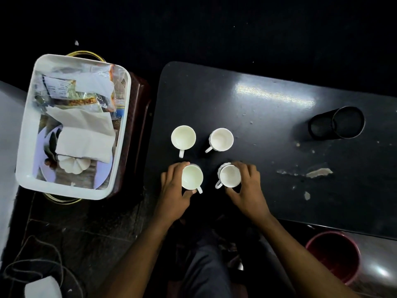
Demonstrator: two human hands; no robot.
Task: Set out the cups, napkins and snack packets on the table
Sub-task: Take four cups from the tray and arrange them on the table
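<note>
Four white cups stand upright in a two-by-two group near the left end of the dark table (268, 125). The far left cup (183, 137) and the far right cup (222, 139) stand free, close together, handles pointing toward the near edge. The near left cup (192, 177) sits close to the near edge; the left hand (174, 190) wraps around it from the left side, fingers (180, 166) curled against its wall and the thumb near its handle. The near right cup (229, 175) stands just beside it; the right hand (247, 186) wraps around it from the right side, fingers clamped on its wall, handle pointing left toward the other near cup.

The white tray (28, 134) rests on a brown stool (137, 108) off the left end of the table. Folded napkins (86, 145) lie in its near half, over a plate (43, 138). Snack packets (71, 91) lie in its far half. A further white ribbed item (73, 166) lies near the tray's near wall; what it is cannot be told.

A black cylindrical holder (337, 123) lies on its side near the right end of the table. Pale chipped patches (318, 172) mark the table surface toward the near right
</note>
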